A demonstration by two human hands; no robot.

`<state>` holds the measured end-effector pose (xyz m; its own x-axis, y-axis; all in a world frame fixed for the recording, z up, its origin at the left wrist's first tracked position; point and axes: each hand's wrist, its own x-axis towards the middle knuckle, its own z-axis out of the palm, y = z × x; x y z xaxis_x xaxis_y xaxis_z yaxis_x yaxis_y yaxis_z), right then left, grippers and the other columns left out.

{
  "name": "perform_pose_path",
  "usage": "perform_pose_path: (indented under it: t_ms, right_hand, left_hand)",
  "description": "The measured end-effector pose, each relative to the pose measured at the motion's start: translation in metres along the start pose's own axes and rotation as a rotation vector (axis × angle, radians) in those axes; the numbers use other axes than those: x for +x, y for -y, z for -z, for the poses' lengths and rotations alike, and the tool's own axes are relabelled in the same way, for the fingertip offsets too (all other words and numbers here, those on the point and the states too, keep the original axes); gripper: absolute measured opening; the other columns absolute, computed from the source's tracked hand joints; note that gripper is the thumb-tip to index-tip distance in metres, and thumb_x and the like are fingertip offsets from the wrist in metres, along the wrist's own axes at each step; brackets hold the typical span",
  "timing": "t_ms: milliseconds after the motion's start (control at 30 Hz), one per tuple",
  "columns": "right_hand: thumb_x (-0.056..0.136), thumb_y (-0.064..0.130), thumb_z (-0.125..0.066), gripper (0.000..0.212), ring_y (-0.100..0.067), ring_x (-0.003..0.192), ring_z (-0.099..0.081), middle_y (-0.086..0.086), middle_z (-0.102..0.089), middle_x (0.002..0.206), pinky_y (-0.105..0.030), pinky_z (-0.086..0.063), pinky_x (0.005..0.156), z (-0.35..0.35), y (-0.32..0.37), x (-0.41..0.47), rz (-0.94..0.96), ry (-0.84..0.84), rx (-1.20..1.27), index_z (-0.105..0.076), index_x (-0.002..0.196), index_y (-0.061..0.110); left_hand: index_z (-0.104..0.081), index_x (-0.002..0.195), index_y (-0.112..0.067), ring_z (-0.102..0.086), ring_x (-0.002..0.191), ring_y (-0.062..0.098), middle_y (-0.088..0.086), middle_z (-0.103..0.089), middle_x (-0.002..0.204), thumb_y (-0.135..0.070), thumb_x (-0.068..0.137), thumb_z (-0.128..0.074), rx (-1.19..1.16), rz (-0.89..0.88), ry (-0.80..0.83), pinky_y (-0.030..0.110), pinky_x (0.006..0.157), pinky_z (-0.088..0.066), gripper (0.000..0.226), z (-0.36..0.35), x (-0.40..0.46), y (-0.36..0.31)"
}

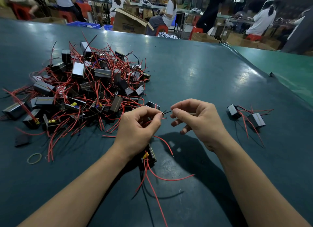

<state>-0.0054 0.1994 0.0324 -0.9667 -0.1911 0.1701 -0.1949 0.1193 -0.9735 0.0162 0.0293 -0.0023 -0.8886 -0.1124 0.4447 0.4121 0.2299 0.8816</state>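
While both of my hands work low over the teal counter, I count one wired module in hand. It lies on the counter under my left wrist, and its red leads trail back toward me. Two more sit close together well off to the right, a black module and a grey-topped module. One rubber band lies at the near left. The heap beyond it is too tangled for me to count.

The left hand has its grip almost closed: thumb and forefinger pinch a thin black wire, and the other fingers curl over red leads. The right hand pinches the same wire's far end between thumb and forefinger, with its other three fingers loose and spread. The wire bridges the short gap between my hands, just above the counter, near the heap's front edge.
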Motion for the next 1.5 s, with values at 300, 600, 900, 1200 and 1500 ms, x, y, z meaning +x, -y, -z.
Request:
perform_pose_path:
  t_ms: [300, 600, 900, 1200, 1500]
  right_hand:
    - [0.084, 0.002, -0.067, 0.017, -0.016, 0.061, -0.062, -0.004, -0.066, 0.064, -0.026, -0.049, 0.045, -0.001, -0.004, 0.0, 0.104, -0.03, -0.256, -0.068, 0.073, 0.015]
    - [0.085, 0.006, -0.065, 0.013, -0.014, 0.058, -0.06, -0.001, -0.063, 0.063, -0.03, -0.052, 0.045, -0.005, -0.008, 0.001, 0.11, -0.072, -0.391, -0.064, 0.074, 0.012]
    - [0.093, 0.008, -0.061, 0.01, -0.018, 0.063, -0.067, -0.007, -0.072, 0.077, -0.023, -0.046, 0.041, -0.002, -0.005, 0.001, -0.051, 0.009, 0.031, -0.064, 0.083, 0.009]
    - [0.064, 0.068, -0.072, 0.047, -0.006, 0.07, -0.06, 0.008, -0.069, 0.083, -0.028, -0.051, 0.068, -0.018, -0.017, -0.002, -0.078, 0.266, -0.676, -0.068, 0.09, 0.029]
    - [0.065, 0.063, -0.072, 0.058, 0.003, 0.071, -0.062, 0.013, -0.068, 0.093, -0.011, -0.047, 0.069, -0.032, -0.021, -0.003, 0.033, 0.227, -0.47, -0.063, 0.113, 0.032]
  left_hand:
    - [-0.075, 0.084, -0.005, -0.064, 0.071, 0.006, 0.003, -0.071, 0.079, -0.002, 0.084, -0.071, 0.073, -0.048, 0.04, 0.015, 0.068, -0.047, 0.005, 0.001, -0.001, -0.001]
    - [-0.075, 0.083, -0.011, -0.064, 0.067, 0.001, -0.004, -0.072, 0.077, -0.004, 0.085, -0.072, 0.047, -0.044, -0.025, 0.013, 0.067, -0.049, 0.008, -0.001, 0.0, 0.003]
    - [-0.073, 0.103, -0.009, -0.071, 0.074, 0.013, 0.001, -0.076, 0.088, -0.007, 0.092, -0.063, -0.2, 0.044, -0.043, 0.021, 0.07, -0.055, 0.015, 0.003, 0.004, 0.004]
    - [-0.065, 0.113, -0.012, -0.069, 0.097, 0.018, 0.003, -0.073, 0.11, 0.01, 0.094, -0.048, -0.689, 0.216, -0.259, 0.036, 0.078, -0.058, 0.034, 0.018, 0.012, 0.004]
    - [-0.063, 0.119, -0.014, -0.072, 0.09, 0.023, 0.006, -0.073, 0.111, 0.008, 0.091, -0.057, -0.683, 0.197, -0.258, 0.033, 0.069, -0.06, 0.036, 0.018, 0.014, 0.005]
